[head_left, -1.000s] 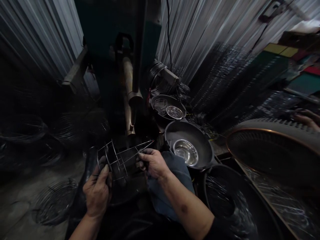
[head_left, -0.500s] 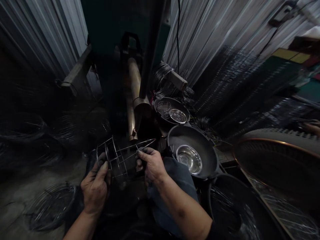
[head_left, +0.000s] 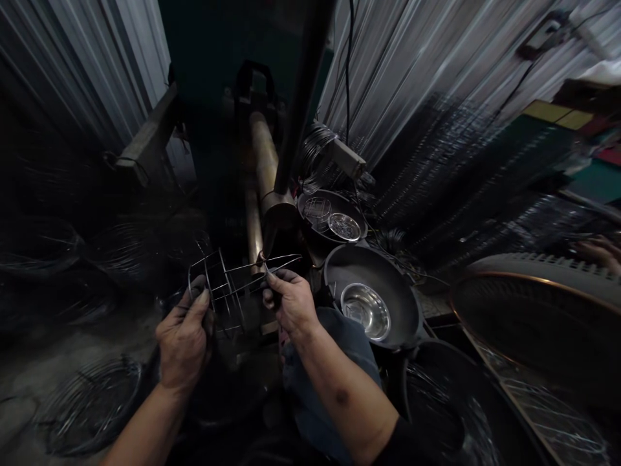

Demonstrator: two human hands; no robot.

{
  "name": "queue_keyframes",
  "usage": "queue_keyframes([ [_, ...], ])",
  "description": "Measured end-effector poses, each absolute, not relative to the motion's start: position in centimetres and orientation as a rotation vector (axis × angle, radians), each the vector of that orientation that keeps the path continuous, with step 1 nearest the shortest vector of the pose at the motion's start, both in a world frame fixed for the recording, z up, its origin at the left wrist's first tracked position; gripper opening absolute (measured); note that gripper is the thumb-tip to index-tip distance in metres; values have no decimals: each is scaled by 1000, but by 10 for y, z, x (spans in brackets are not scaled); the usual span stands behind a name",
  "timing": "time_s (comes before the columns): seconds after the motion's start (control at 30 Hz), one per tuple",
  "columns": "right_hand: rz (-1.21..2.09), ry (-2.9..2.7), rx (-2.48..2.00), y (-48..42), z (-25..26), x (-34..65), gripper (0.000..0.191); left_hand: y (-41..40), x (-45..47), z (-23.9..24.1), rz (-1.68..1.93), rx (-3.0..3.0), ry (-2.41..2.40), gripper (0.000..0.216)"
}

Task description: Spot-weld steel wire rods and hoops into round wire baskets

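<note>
A wire frame of thin bent metal rods is held up at the lower tip of the machine's metal arms. My left hand is closed on its left end, thumb and fingers round the wire. At the longer, pointed right part, my right hand pinches the wire, just right of the electrode tip. A short wire seems to stick up from my right fingers; whether it is joined to the frame I cannot tell. The frame touches or nearly touches the electrode. Both hands' fingertips look dark.
Thick brass-coloured machine arms reach down in front of me. To the right stand a dark pan holding a shiny metal bowl, and a farther pan with small wire parts. A large round fan-like guard and wire bundles lie around.
Both hands have raised the wire frame slightly, bringing its long part up to the electrode tip. The grip of each hand looks the same.
</note>
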State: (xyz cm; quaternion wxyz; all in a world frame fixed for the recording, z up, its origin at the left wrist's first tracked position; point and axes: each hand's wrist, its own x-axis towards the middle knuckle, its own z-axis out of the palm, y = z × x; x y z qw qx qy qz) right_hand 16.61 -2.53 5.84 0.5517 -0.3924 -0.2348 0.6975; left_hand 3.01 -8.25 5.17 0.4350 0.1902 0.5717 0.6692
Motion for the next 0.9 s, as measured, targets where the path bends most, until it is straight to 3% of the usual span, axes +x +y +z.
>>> queue_keyframes([
  [0.67, 1650, -516, -888, -26, 59, 161, 31, -76, 32, 62, 1708, 447, 1438, 48],
  [0.9, 1667, -787, -937, -49, 41, 140, 22, -66, 26, 62, 1700, 501, 1410, 48],
])
